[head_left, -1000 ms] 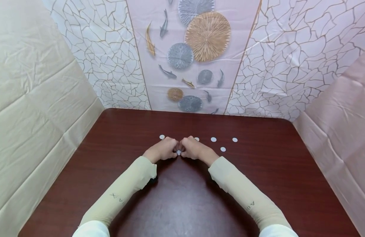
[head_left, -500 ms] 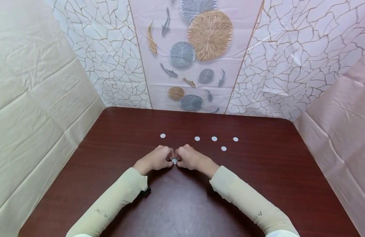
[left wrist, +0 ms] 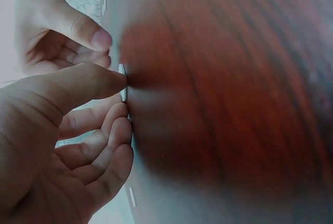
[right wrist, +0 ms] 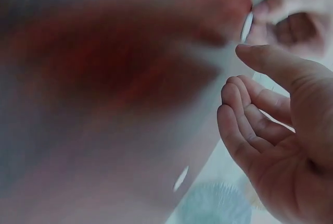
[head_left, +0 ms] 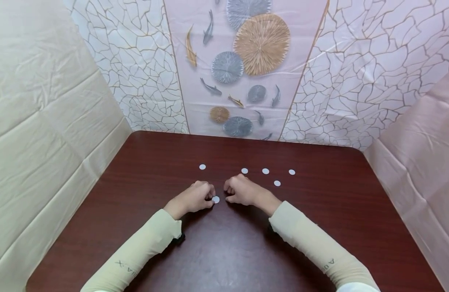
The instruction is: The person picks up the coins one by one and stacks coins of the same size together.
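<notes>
A small flat white disc [head_left: 216,199] lies at the tips of my left hand [head_left: 195,196], low at the dark red table. Thumb and a finger of that hand hold it at its near edge; in the left wrist view the thumb overlaps the disc [left wrist: 124,96] partway. My right hand [head_left: 245,190] is just to the right, apart from the disc. Its thumb and fingers are loosely bent with a gap between them, and nothing is in it. From the right wrist view, the disc [right wrist: 247,27] shows beyond the right thumb tip, at the other hand.
Farther back on the table [head_left: 224,251] lie several more white discs: one at left [head_left: 202,166], another behind the right hand [head_left: 244,170], and others to the right [head_left: 277,183]. Patterned cloth [head_left: 148,73] hangs along the back and sides.
Both hands came back toward the person with the disc between them, uncovering the discs behind. Since then the right hand has let go and moved right; the left stays at the disc.
</notes>
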A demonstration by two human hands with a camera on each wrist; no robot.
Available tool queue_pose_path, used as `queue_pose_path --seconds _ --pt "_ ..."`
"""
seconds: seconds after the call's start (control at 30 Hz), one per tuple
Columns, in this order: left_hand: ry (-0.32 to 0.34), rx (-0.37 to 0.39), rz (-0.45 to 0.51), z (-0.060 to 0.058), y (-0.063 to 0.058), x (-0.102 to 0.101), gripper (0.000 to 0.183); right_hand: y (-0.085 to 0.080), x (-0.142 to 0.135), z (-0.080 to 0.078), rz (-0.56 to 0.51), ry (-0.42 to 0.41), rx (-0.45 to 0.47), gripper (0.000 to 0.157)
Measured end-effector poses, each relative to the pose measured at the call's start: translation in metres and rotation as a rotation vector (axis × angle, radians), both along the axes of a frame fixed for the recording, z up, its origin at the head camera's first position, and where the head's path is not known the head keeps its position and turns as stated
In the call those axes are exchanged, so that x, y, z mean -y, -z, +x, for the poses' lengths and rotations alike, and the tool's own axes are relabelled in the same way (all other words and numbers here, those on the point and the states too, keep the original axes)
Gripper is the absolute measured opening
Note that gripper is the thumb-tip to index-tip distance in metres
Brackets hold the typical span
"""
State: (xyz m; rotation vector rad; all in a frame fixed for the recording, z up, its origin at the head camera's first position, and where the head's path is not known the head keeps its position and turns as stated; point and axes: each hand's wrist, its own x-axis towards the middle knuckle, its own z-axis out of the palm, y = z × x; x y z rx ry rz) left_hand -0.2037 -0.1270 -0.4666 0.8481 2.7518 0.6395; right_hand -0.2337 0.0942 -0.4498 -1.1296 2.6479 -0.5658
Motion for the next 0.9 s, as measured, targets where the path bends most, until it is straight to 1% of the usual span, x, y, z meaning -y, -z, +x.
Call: queue_pose_path --seconds 0.2,0.4,0.53,0.63,0.77,0.9 --pt "-0.011 0.001 0.009 -0.002 0.002 0.002 0.01 -0.013 -0.029 -0.02 0.045 0.049 -0.018 0.026" --pt "-0.021 0.029 0.026 -0.002 0.003 0.004 0.011 -0.019 -0.048 -0.044 0.081 0.04 -0.062 0.028" --pt "-0.032 0.043 0.038 -0.001 0.003 0.005 0.011 -0.02 -0.052 -0.059 0.116 0.038 -0.047 0.029" --pt "-0.038 0.05 0.04 0.0 0.003 0.005 0.01 -0.018 -0.052 -0.069 0.139 0.057 -0.02 0.031" --pt "-0.028 0.045 0.05 0.001 0.004 0.005 0.011 -0.015 -0.051 -0.077 0.169 0.084 0.002 0.031" --pt "-0.027 0.037 0.054 0.0 0.004 0.004 0.011 -0.016 -0.049 -0.084 0.193 0.089 0.014 0.031"
